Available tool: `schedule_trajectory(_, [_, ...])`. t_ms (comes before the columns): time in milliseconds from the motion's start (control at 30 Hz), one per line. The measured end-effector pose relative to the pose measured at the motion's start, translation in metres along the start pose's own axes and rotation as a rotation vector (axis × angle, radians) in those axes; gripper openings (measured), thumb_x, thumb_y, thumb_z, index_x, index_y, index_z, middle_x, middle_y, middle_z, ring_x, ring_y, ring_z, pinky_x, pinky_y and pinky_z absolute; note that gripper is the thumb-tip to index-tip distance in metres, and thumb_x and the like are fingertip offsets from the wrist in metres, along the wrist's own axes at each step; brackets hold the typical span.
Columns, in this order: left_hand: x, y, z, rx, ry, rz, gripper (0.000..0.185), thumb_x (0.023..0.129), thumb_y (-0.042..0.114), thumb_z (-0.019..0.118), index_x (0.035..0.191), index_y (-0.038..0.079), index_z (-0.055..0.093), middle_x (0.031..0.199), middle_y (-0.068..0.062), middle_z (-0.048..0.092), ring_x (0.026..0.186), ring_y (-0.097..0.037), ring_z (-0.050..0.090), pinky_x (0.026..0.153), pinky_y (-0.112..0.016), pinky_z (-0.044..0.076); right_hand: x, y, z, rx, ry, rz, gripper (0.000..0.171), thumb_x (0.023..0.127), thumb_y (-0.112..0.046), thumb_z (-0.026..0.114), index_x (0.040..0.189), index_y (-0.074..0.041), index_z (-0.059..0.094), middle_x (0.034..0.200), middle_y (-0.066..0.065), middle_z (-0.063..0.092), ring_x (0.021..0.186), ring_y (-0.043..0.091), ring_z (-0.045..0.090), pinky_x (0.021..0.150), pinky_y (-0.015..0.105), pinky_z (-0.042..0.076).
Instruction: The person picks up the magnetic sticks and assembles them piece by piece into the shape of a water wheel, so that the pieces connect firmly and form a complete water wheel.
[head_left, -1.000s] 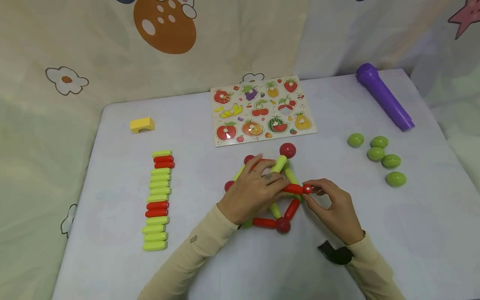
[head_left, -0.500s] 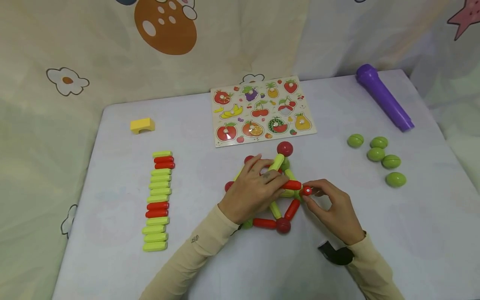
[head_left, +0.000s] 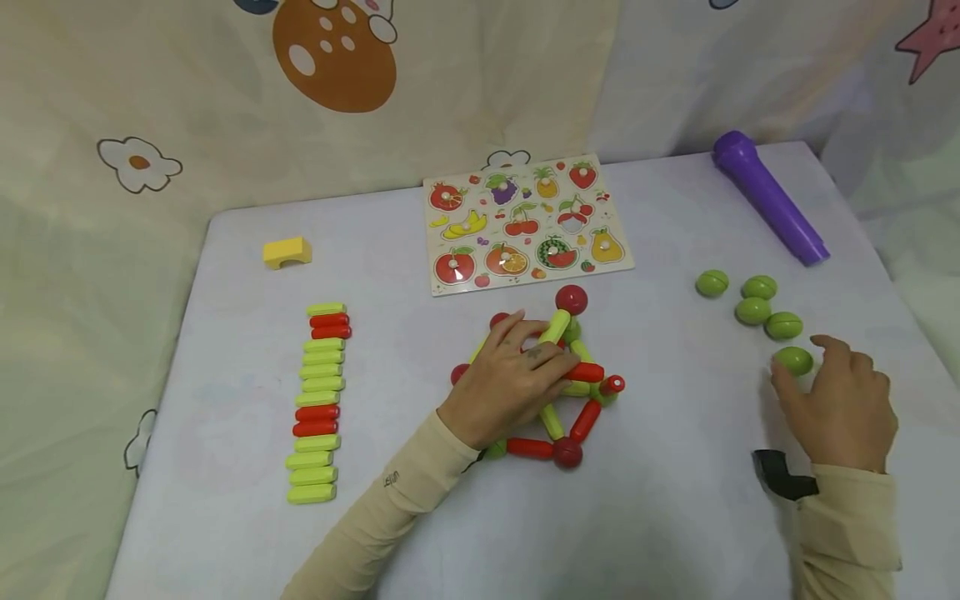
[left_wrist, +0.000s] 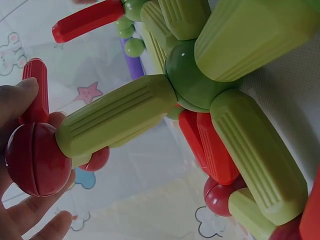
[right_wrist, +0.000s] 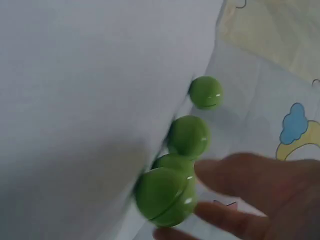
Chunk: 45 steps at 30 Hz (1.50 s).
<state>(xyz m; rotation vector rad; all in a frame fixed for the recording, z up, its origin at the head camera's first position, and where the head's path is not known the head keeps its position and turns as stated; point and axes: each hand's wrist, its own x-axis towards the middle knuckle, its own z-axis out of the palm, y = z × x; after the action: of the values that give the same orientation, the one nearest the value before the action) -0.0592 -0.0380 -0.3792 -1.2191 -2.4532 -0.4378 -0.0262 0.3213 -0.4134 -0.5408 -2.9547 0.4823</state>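
A frame of green and red rods joined by balls stands at mid-table. My left hand grips its upper part. In the left wrist view, the thumb presses a red rod seated on a red ball, with fingers behind that ball. A pale green rod links it to a green ball. Another red rod stands up at the frame's right corner. My right hand is spread around the nearest loose green ball, thumb and fingers parted on either side of it.
Several more green balls lie beyond the right hand. A purple microphone-shaped toy is at the back right. A fruit puzzle board lies behind the frame. At left are a column of rods and a yellow arch block.
My right hand has let go of the upright red rod at the frame's right corner and moved right to the loose green balls. My left hand keeps its grip on the frame.
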Motion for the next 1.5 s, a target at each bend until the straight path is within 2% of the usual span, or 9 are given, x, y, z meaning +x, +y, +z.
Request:
schedule_trajectory(200, [0.000, 0.000, -0.001, -0.012, -0.006, -0.006, 0.026, 0.084, 0.029, 0.074, 0.107, 0.017, 0.069, 0.099, 0.003, 0.072, 0.115, -0.025, 0.054, 0.111, -0.044, 0.031, -0.002, 0.005, 0.005, 0.027, -0.031, -0.090, 0.041, 0.089, -0.020, 0.060, 0.121, 0.005, 0.054, 0.108, 0.030, 0.059, 0.076, 0.047, 0.056, 0.041, 0.039, 0.034])
schedule_trajectory(300, [0.000, 0.000, -0.001, -0.023, -0.010, -0.013, 0.028, 0.083, 0.029, 0.076, 0.107, 0.017, 0.069, 0.100, 0.002, 0.072, 0.116, -0.025, 0.054, 0.111, -0.044, 0.031, -0.002, -0.003, 0.009, 0.036, -0.045, -0.154, 0.040, 0.087, -0.021, 0.064, 0.118, 0.002, 0.056, 0.101, 0.028, 0.062, 0.070, 0.042, 0.058, 0.040, 0.038, 0.033])
schedule_trajectory(400, [0.000, 0.000, 0.000, -0.017, -0.006, -0.009, 0.026, 0.084, 0.028, 0.075, 0.107, 0.017, 0.069, 0.099, 0.003, 0.072, 0.114, -0.024, 0.055, 0.110, -0.045, 0.032, -0.007, -0.019, 0.013, 0.108, -0.042, -0.276, 0.037, 0.085, -0.016, 0.068, 0.116, 0.001, 0.057, 0.097, 0.025, 0.063, 0.074, 0.037, 0.059, 0.049, 0.039, 0.039])
schedule_trajectory(600, [0.000, 0.001, 0.001, -0.029, 0.008, -0.010, 0.025, 0.084, 0.028, 0.075, 0.106, 0.017, 0.070, 0.097, 0.003, 0.073, 0.114, -0.024, 0.055, 0.110, -0.044, 0.033, -0.029, -0.069, 0.016, 0.552, 0.031, -0.641, 0.044, 0.073, 0.003, 0.077, 0.114, 0.001, 0.060, 0.105, 0.007, 0.066, 0.094, 0.009, 0.058, 0.077, 0.016, 0.043])
schedule_trajectory(767, [-0.001, 0.001, 0.001, -0.031, 0.002, -0.015, 0.027, 0.083, 0.028, 0.075, 0.107, 0.017, 0.070, 0.099, 0.003, 0.072, 0.114, -0.024, 0.055, 0.109, -0.044, 0.033, -0.042, -0.096, 0.020, 0.824, 0.033, -0.804, 0.040, 0.078, -0.007, 0.076, 0.112, 0.007, 0.060, 0.105, 0.007, 0.068, 0.098, 0.006, 0.060, 0.082, 0.018, 0.044])
schedule_trajectory(1067, [0.000, 0.001, 0.000, -0.043, 0.000, -0.011, 0.027, 0.083, 0.028, 0.075, 0.107, 0.017, 0.070, 0.100, 0.003, 0.073, 0.116, -0.024, 0.055, 0.110, -0.044, 0.032, -0.049, -0.103, 0.034, 0.748, -0.139, -0.754, 0.058, 0.069, 0.013, 0.075, 0.121, 0.000, 0.052, 0.111, 0.005, 0.065, 0.101, 0.003, 0.057, 0.087, 0.016, 0.043])
schedule_trajectory(1333, [-0.001, -0.003, -0.013, -0.128, -0.010, -0.016, 0.029, 0.085, 0.030, 0.073, 0.111, 0.018, 0.070, 0.110, 0.002, 0.069, 0.117, -0.022, 0.054, 0.112, -0.043, 0.029, -0.051, -0.100, 0.047, 0.524, -0.252, -0.614, 0.068, 0.075, -0.011, 0.081, 0.133, -0.006, 0.045, 0.123, 0.005, 0.058, 0.106, 0.012, 0.051, 0.083, 0.030, 0.044])
schedule_trajectory(1433, [-0.005, -0.013, -0.028, -0.193, 0.008, -0.074, 0.030, 0.088, 0.027, 0.070, 0.115, 0.015, 0.069, 0.118, -0.003, 0.065, 0.115, -0.021, 0.056, 0.108, -0.041, 0.035, -0.051, -0.098, 0.052, 0.425, -0.296, -0.569, 0.058, 0.078, -0.017, 0.080, 0.127, -0.008, 0.050, 0.116, 0.003, 0.058, 0.098, 0.015, 0.051, 0.077, 0.033, 0.046])
schedule_trajectory(1500, [-0.009, -0.024, -0.035, -0.208, -0.001, -0.163, 0.027, 0.091, 0.025, 0.066, 0.115, 0.013, 0.067, 0.116, -0.004, 0.065, 0.111, -0.019, 0.058, 0.103, -0.040, 0.041, -0.050, -0.097, 0.055, 0.381, -0.317, -0.539, 0.049, 0.080, -0.018, 0.079, 0.121, -0.009, 0.054, 0.108, 0.002, 0.059, 0.089, 0.015, 0.050, 0.073, 0.033, 0.047])
